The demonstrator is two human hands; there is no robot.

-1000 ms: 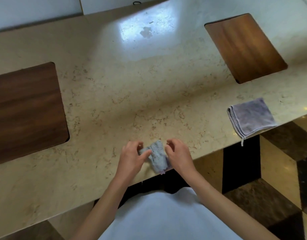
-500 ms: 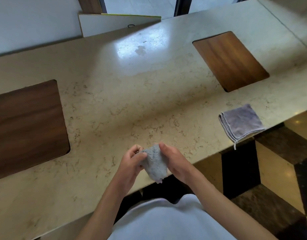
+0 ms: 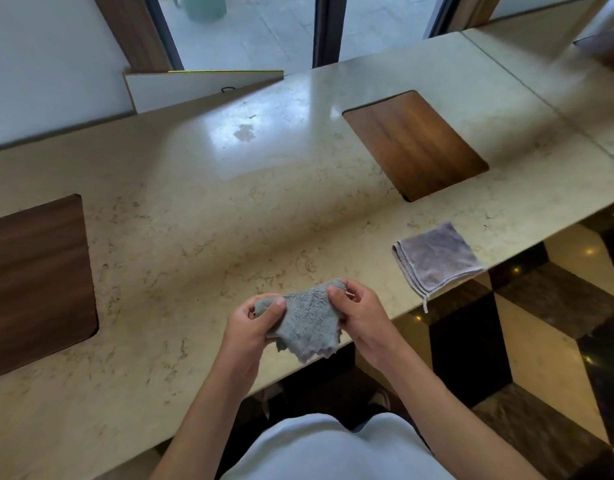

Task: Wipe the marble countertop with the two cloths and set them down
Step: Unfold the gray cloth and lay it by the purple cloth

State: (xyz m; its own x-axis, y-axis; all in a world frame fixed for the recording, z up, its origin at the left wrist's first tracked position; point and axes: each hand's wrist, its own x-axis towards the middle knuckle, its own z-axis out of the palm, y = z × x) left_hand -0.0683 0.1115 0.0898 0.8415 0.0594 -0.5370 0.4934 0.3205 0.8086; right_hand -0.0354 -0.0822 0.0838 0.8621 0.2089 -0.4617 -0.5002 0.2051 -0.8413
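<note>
While the purple cloth [image 3: 437, 258] lies apart, left hand [image 3: 250, 327] and right hand [image 3: 361, 315] pinch the grey cloth [image 3: 307, 323].

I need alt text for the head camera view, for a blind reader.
Both hands, left hand and right hand, hold a grey cloth above the marble countertop. A folded purple cloth lies to the right.

My left hand [image 3: 252, 323] and right hand [image 3: 356, 311] cover the grey cloth's [image 3: 307, 322] upper corners. The left wooden panel [image 3: 35, 282] is cut off at the frame edge.
</note>
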